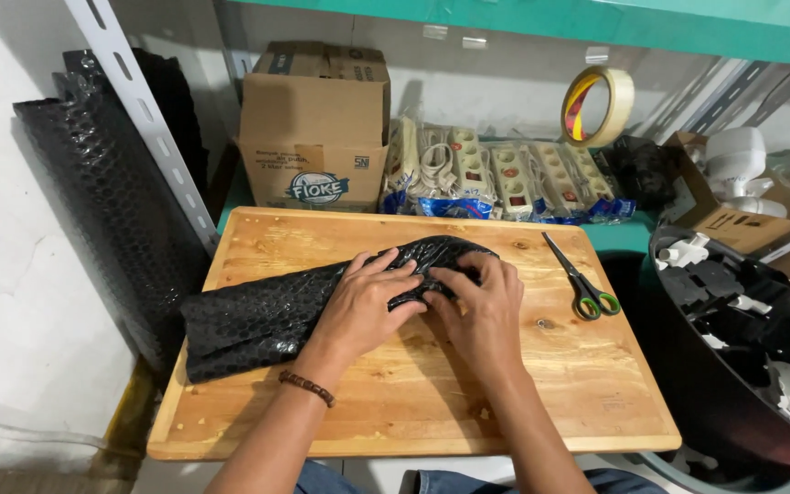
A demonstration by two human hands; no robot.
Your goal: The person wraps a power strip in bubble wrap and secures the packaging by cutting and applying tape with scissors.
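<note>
Wooden table (395, 402) is carrying a long bundle of black bubble wrap (258, 316), glossy and dimpled, lying slantwise under both hands, left hand (365, 306) and right hand (482, 306) pressing palms-down, fingers curling closed over its right end, with green-handled scissors (582, 284) lying well apart.

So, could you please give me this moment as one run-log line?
left hand: pressing black bubble wrap bundle | right hand: on bundle's right end | wooden board: under bundle | scissors: lying right, untouched
</note>
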